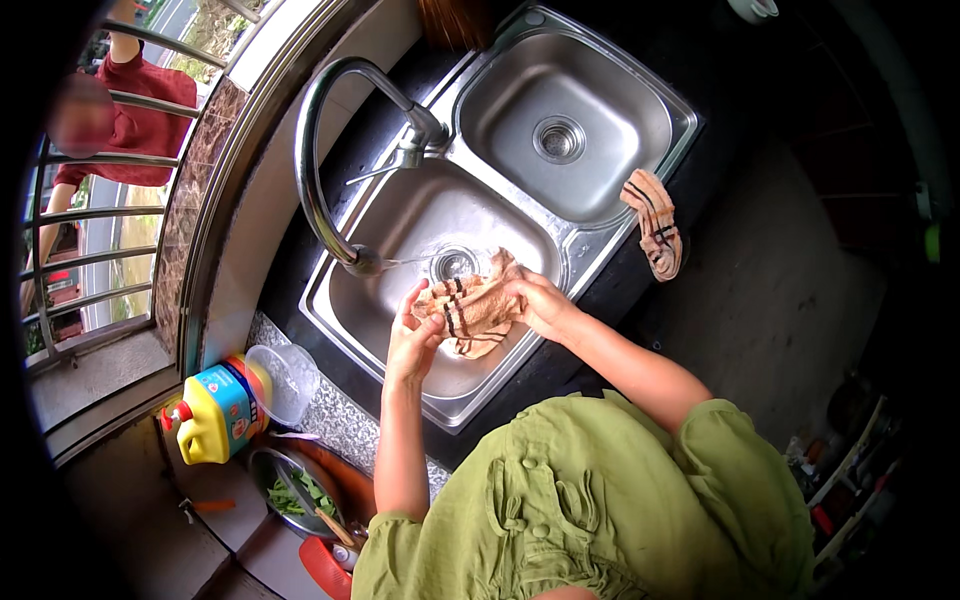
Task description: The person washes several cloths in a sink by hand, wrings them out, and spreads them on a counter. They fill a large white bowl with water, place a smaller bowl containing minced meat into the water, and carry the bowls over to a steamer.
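Observation:
Over the near basin of a steel double sink [510,202], I hold a peach cloth [471,304] with dark stripes between both hands. The fingers and thumb of my left hand [415,330] pinch its left end. At its right end, my right hand [541,301] grips a bunched part. A chrome gooseneck faucet [304,150] arches over the basin, and a thin stream of water leaves its spout beside the cloth. Past the cloth, the basin's drain [454,264] shows partly. A second striped cloth [655,225] hangs over the sink's right front edge.
Left of the sink stand a yellow detergent jug [206,416] with a red pump and a clear plastic tub [283,384]. Below them, a metal bowl [289,491] holds green leaves. Outside the barred window [112,217] is a person in a red shirt [146,112].

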Available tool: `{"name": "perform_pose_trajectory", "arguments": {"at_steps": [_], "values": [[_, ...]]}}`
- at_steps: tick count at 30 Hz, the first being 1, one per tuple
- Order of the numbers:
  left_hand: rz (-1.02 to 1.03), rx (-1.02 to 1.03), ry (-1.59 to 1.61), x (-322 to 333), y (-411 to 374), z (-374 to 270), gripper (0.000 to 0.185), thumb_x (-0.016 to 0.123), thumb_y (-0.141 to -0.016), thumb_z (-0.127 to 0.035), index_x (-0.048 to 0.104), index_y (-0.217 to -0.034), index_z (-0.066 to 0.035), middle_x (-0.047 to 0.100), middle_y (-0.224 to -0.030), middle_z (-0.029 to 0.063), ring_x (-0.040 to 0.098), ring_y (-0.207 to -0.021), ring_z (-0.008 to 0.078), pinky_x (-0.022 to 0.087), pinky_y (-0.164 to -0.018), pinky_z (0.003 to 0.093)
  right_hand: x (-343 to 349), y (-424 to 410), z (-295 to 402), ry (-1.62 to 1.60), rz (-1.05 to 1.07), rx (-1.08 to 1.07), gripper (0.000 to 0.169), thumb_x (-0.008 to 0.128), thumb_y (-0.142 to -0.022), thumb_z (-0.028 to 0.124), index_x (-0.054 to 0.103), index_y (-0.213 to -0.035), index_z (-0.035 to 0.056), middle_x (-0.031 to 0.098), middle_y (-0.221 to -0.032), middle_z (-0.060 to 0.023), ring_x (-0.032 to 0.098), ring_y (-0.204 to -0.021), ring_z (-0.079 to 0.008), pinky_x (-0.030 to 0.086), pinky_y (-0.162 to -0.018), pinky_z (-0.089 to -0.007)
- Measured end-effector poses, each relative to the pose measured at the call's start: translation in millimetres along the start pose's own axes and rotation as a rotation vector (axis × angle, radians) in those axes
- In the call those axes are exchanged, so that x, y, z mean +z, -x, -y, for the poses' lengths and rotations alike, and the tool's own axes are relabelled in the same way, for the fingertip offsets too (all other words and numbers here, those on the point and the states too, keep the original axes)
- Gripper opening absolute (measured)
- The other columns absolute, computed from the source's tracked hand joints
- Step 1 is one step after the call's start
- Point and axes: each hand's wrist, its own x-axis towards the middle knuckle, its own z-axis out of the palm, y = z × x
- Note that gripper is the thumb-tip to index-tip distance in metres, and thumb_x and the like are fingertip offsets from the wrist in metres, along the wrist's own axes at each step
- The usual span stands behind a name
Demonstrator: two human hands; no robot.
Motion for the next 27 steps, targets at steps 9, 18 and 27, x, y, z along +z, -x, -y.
{"name": "perform_pose_trajectory", "arguments": {"at_steps": [9,18,27], "values": [[0.031,0.217,-0.301,73,16,8,0.042,0.064,-0.067,0.004,0.043,-0.102,-0.008,0.049,-0.098,0.0056,0.052,-0.092,0.0158,0.043,-0.085,0.0298,-10,37,22,-0.113,0.02,0.155,0.055,0.052,-0.087,0.035,0.026,-0.134,0.0205,0.044,-0.119,-0.0096,0.051,-0.102,-0.0248,0.045,-0.084,-0.0436],[0.456,-0.168,-0.293,60,4,35,0.041,0.062,-0.082,-0.015,0.047,-0.119,-0.003,0.053,-0.106,0.0067,0.052,-0.1,0.0175,0.043,-0.084,0.0294,-15,84,79,0.206,-0.288,-0.472,0.048,0.053,-0.085,0.01,0.035,-0.128,0.0036,0.054,-0.108,-0.0085,0.057,-0.088,-0.0142,0.049,-0.073,-0.0264],[-0.154,-0.145,-1.363,-73,-26,143,0.081,0.076,-0.06,-0.032,0.039,-0.13,-0.017,0.043,-0.115,0.0211,0.052,-0.1,0.0336,0.042,-0.09,0.0395,-140,81,189,1.863,-0.892,-0.87,0.041,0.055,-0.082,0.025,0.051,-0.121,0.0139,0.042,-0.131,-0.0113,0.031,-0.125,-0.0296,0.025,-0.102,-0.0429]]}}
